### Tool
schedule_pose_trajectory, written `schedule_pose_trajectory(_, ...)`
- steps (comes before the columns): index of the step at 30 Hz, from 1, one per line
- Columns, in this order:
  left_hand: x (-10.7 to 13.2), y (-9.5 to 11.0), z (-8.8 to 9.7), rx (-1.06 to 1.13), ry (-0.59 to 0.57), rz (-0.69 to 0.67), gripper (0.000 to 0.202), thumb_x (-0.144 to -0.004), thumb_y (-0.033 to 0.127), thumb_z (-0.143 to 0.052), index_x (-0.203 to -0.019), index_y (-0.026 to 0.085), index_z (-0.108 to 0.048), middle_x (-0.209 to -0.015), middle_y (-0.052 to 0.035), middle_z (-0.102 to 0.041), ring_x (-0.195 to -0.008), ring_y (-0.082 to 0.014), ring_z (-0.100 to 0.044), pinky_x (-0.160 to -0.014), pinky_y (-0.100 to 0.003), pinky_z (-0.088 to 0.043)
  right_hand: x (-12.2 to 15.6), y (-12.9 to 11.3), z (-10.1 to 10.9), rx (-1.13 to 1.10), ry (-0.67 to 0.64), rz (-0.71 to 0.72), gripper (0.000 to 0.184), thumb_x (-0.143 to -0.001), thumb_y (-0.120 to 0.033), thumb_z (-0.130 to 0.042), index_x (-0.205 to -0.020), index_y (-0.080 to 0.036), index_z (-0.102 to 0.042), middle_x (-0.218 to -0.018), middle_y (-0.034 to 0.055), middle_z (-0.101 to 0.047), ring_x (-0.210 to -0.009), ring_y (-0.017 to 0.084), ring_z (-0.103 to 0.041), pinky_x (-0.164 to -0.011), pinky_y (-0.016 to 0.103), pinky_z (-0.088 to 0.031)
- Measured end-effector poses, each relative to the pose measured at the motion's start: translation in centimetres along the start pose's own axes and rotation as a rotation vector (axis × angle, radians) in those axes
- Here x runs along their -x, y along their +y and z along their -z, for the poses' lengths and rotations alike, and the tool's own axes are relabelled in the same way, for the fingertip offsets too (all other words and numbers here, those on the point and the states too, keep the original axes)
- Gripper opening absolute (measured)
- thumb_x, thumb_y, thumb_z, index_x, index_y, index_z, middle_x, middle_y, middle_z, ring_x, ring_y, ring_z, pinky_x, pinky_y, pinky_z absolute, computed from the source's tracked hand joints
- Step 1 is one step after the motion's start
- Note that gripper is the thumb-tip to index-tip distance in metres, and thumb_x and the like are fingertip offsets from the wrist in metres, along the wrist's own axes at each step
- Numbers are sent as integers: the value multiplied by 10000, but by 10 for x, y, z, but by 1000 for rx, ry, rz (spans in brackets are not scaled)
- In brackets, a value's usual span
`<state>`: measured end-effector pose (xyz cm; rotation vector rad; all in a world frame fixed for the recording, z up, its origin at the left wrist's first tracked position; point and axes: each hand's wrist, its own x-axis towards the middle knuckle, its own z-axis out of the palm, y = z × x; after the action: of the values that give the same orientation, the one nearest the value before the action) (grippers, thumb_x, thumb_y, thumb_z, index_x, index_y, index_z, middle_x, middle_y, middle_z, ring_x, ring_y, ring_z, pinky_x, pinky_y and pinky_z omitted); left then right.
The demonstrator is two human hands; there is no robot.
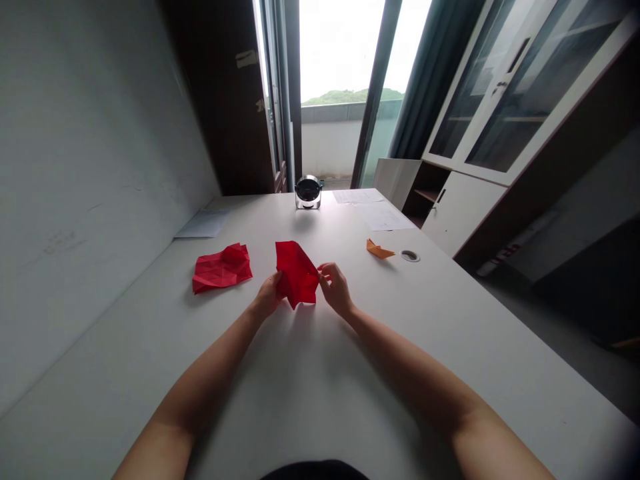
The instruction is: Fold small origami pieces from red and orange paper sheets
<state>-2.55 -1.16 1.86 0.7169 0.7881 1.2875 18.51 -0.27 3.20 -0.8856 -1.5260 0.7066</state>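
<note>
A creased red paper sheet is held up just above the white table, in the middle of the view. My left hand grips its left lower edge with closed fingers. My right hand pinches its right edge. A second crumpled red paper sheet lies flat on the table to the left, apart from both hands.
A small orange folded paper lies to the right, beside a round cable hole. A glass jar with a dark lid stands at the far edge. White paper sheets lie at the back. A cabinet stands right.
</note>
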Motion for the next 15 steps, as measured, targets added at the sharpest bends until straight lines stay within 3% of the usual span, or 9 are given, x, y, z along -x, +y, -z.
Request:
schedule_pose_trajectory(6,3,-2,-6,-110,-19,13,401,-869,478,-623,-1033,112,-614,-910,-113,-708,-743,-205,-672,-657,-334,-566,3,-11,-1,52,-136,89,91,-886,-279,-530,-854,-240,-606,-964,58,-623,-823,194,-588,-745,355,-522)
schedule_pose_trajectory(15,8,0,-11,-215,-35,19,472,-850,532,-624,-1055,108,-619,-964,-154,-718,-780,-244,-700,-683,-361,-564,5,-15,0,195,-110,134,147,-873,-309,-601,-1009,-254,-603,-1043,63,-615,-830,195,-604,-773,348,-521)
